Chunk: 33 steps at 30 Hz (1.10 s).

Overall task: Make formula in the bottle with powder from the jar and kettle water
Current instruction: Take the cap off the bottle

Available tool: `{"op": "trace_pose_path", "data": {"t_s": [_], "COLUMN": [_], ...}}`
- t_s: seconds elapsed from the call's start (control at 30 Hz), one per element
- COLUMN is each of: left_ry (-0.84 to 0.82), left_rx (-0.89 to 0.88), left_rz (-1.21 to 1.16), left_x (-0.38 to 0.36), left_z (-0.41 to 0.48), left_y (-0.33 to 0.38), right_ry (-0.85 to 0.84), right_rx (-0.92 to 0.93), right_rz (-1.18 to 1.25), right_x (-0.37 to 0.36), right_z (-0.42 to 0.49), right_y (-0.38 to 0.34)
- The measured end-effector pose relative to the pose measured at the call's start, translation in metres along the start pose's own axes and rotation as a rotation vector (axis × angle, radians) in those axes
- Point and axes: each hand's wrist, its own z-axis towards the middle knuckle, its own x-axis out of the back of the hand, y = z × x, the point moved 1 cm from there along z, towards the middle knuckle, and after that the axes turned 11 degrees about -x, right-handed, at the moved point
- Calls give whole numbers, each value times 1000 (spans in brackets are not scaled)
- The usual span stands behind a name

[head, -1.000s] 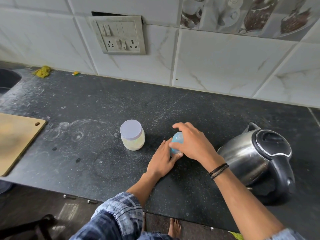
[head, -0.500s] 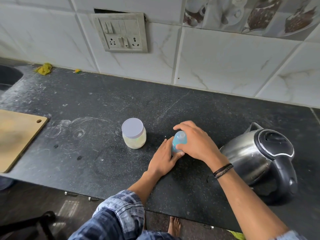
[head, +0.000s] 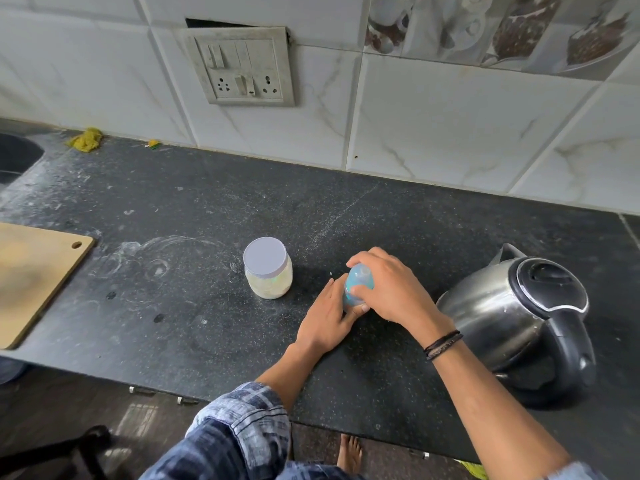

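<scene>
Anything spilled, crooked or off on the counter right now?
White powdery smears ring the countertop left of the jar, and the switch plate sits crooked below a dark gap. Nothing is tipped.

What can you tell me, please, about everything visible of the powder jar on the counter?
The jar is a clear, plastic-looking tub with a flat, round, pale lilac lid, closed. Pale cream powder fills most of it. It stands upright on the speckled black counter, left of the blue bottle; only the counter touches it.
</scene>
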Motion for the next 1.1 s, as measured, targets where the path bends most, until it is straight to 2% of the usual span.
{"op": "trace_pose_path", "data": {"t_s": [0.1, 0.23, 0.4, 0.57, 0.7, 1.1], "left_ry": [-5, -11, -7, -13, -8, -16], "left_rx": [1, 10, -4, 6, 9, 16], "left_rz": [-7, 11, 16, 16, 5, -4], "left_x": [-1, -2, -4, -3, -3, -2], "left_z": [1, 0, 0, 0, 0, -1], "left_y": [-1, -1, -2, -3, -3, -1], "right_ry": [-38, 18, -44, 19, -39, 37], "right_rx": [23, -9, 30, -15, 25, -50], "right_rz": [32, 6, 29, -38, -3, -23], "right_x": [3, 2, 0, 0, 1, -4], "right_z": [0, -2, -2, -2, -1, 0], "right_y": [1, -3, -4, -6, -4, -6]}}
